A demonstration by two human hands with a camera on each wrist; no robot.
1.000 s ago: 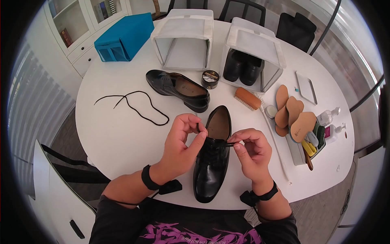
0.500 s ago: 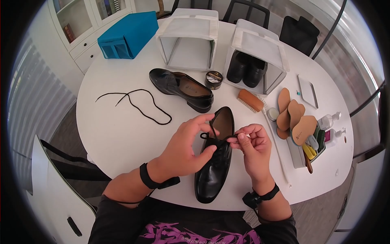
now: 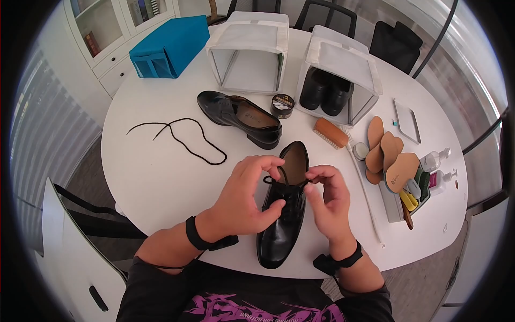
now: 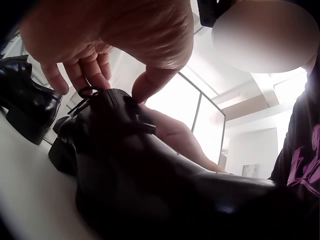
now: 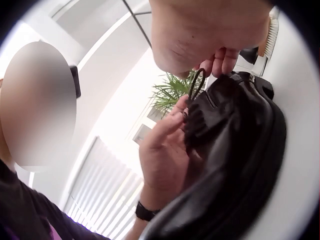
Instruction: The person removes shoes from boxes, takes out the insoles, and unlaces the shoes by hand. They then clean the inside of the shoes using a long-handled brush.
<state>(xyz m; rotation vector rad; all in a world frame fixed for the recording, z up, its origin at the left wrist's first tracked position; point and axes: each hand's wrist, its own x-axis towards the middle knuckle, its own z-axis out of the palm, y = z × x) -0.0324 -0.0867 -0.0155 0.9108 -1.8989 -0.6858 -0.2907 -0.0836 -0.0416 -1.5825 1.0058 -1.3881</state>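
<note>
A black leather dress shoe (image 3: 280, 236) stands on the table with its toe toward the person. Its dark shoelace (image 3: 268, 180) forms a small loop at the left of the tongue. Over the lacing, the left hand (image 3: 244, 193) spreads its thumb and fingers apart; in the left wrist view its fingertips hover by the loop. At the opening's right edge, the right hand (image 3: 330, 201) holds a bit of lace between thumb and curled fingers. A second black shoe (image 3: 241, 118) lies behind. To the left lies a loose black shoelace (image 3: 196, 153).
Behind stand two white shoe boxes (image 3: 247, 37), the right one with black shoes (image 3: 327, 91) inside, and a blue box (image 3: 169, 45). A polish tin (image 3: 282, 105), brush (image 3: 330, 132), white stick (image 3: 366, 198), insoles (image 3: 401, 172) and an organizer (image 3: 394, 206) sit on the table.
The left hand has let go of the lace and opened over the shoe, leaving a loop standing at the left. The right hand has shifted slightly left, its thumb lower.
</note>
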